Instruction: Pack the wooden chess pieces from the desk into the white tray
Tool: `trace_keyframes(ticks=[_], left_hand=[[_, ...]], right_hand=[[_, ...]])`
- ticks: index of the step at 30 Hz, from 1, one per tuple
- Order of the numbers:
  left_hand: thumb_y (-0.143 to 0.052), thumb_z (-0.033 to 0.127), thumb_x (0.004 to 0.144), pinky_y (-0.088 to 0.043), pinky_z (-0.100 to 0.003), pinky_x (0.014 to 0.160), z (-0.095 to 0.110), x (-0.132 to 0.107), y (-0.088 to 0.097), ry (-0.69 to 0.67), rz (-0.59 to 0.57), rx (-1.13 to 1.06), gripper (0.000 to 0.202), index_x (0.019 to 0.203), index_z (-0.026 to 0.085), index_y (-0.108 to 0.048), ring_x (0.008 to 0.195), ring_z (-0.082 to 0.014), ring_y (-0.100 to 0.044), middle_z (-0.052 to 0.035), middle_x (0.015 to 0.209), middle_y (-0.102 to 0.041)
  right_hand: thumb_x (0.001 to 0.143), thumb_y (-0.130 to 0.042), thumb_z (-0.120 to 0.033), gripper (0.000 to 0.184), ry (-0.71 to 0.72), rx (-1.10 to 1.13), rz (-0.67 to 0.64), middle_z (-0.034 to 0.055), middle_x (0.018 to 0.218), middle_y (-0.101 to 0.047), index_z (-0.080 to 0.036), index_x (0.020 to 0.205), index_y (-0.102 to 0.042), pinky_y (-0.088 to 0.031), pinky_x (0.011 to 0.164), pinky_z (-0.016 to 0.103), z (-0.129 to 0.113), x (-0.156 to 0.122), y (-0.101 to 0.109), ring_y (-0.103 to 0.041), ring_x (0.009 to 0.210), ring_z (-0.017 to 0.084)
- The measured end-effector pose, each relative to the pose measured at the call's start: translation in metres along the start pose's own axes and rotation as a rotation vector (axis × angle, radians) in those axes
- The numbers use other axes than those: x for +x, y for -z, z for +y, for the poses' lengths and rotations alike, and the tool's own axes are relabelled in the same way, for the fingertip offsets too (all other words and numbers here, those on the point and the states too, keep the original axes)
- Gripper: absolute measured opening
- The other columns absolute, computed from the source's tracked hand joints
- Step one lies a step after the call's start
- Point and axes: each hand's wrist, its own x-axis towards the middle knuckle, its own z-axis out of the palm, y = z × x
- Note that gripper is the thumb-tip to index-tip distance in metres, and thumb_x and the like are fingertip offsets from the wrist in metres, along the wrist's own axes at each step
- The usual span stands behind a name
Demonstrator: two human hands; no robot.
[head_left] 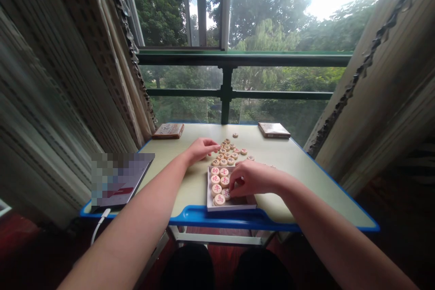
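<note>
Nearby, two cases point(169, 130) lie on the desk point(288, 154) beyond the left hand point(200, 148), half curled beside loose pieces point(231, 161), and the right hand point(249, 176), bent into an open box point(231, 207), fingertips at a piece point(225, 193). Whether either hand pinches, I cannot tell.

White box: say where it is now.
In the head view, the white box sits midway along the near edge of the table, with the right hand over its right side.

A flat thing point(124, 191) and a white cord point(98, 227) are at the table's point(316, 192) near left corner. Trees point(272, 7) grow outside.
</note>
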Motion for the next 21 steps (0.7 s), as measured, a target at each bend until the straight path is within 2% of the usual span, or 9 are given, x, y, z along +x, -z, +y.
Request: trace_keyframes(ticks=[12,15,17,19,21], left_hand=[[-0.068,0.049,0.059,-0.033,-0.021,0.048,-0.001,0.002,0.0,0.024,-0.017,0.01,0.044,0.083,0.012,-0.065,0.055,-0.0078,-0.044,-0.006,0.075,-0.064],[-0.069,0.047,0.06,-0.032,-0.021,0.047,-0.002,0.003,0.0,0.031,-0.013,0.016,0.042,0.083,0.012,-0.065,0.054,-0.0076,-0.044,-0.0064,0.076,-0.064],[-0.068,0.047,0.061,-0.032,-0.02,0.046,-0.003,0.003,0.0,0.022,-0.015,0.014,0.041,0.083,0.012,-0.065,0.054,-0.0073,-0.044,-0.0063,0.076,-0.064],[-0.067,0.047,0.061,-0.032,-0.021,0.046,-0.003,0.003,0.0,0.019,-0.015,0.013,0.04,0.083,0.013,-0.065,0.054,-0.0073,-0.044,-0.006,0.076,-0.064],[-0.067,0.047,0.061,-0.033,-0.021,0.046,-0.003,0.002,0.0,0.021,-0.005,0.014,0.04,0.082,0.013,-0.064,0.053,-0.0072,-0.045,-0.0058,0.074,-0.064]], right_hand=[[0.07,-0.065,-0.034,0.02,-0.031,-0.008,-0.002,-0.0001,0.062,-0.059,-0.015,0.073,-0.07,-0.031,0.052,0.02,-0.003,-0.001,0.001,-0.045,0.054,0.008],[0.073,-0.061,-0.035,0.021,-0.041,0.018,0.09,0.0001,0.062,-0.058,-0.015,0.073,-0.069,-0.032,0.052,0.021,0.005,-0.002,0.007,-0.046,0.054,0.008],[0.079,-0.054,-0.036,0.025,-0.132,0.005,0.236,0.0019,0.064,-0.059,-0.015,0.075,-0.068,-0.034,0.052,0.022,0.015,-0.002,0.013,-0.047,0.056,0.009],[0.082,-0.05,-0.032,0.024,-0.349,-0.072,0.43,0.0046,0.069,-0.061,-0.015,0.08,-0.068,-0.036,0.055,0.024,0.029,-0.001,0.018,-0.05,0.058,0.012],[0.079,-0.053,-0.028,0.021,-0.525,-0.158,0.494,0.0081,0.081,-0.064,-0.017,0.089,-0.068,-0.039,0.06,0.028,0.044,0.001,0.019,-0.054,0.069,0.017]])
